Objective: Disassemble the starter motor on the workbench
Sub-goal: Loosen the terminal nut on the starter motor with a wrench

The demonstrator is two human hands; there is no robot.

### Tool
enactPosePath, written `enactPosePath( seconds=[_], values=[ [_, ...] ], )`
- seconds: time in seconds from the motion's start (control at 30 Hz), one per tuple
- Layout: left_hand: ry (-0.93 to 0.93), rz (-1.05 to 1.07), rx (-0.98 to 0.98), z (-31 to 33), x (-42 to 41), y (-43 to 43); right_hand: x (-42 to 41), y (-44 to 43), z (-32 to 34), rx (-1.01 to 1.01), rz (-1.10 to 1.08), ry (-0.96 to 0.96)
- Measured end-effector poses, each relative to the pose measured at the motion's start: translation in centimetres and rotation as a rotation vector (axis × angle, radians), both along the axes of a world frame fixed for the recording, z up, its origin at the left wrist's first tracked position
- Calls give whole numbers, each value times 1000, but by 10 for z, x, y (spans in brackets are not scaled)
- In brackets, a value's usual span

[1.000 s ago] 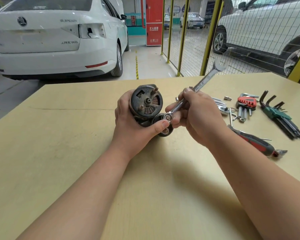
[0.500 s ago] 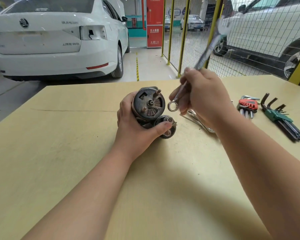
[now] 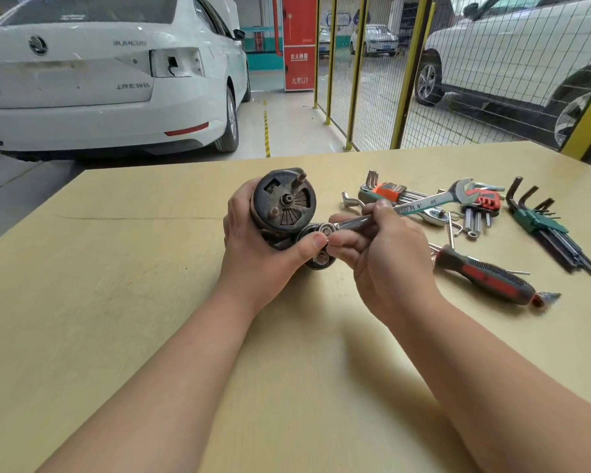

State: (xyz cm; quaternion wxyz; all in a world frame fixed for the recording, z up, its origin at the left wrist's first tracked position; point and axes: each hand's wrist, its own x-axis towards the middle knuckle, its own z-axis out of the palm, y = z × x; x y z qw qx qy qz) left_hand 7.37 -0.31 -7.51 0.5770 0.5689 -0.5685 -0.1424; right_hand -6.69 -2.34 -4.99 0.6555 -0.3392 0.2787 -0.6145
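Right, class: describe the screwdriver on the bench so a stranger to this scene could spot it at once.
Find the pale wooden workbench and look at the tools on its right side. Nearest the person, beside the right hand, lies the screwdriver. Only it has a fat black-and-red handle; the hex key sets behind it are thin bent rods.

Lighting is bright, even and diffuse; the source lies toward 12–1 o'clock. Soft shadows fall on the workbench (image 3: 123, 302) beneath the right forearm and beneath the screwdriver (image 3: 485, 278) at 3 o'clock. White car (image 3: 99, 97) at 10 o'clock is near overexposure, its lettering soft. Centre sharp. Fence posts (image 3: 411, 70) lean at 1 o'clock: wide-angle distortion.
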Motion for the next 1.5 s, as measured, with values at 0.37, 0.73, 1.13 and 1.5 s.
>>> enactPosePath(
  seconds=[0.37, 0.73, 1.13, 1.5],
  values=[
    [11, -1, 3, -2, 1, -1, -6, -20, 45, -192, 177, 696],
    [42, -11, 10, 0, 1, -2, 6, -19, 65, -495, 70, 1225],
    [17, -34, -18, 0, 1, 0, -7, -14, 15, -84, 46, 319],
    [24, -23, -15, -1, 1, -1, -4, -17, 13, -77, 58, 261]
  ],
)
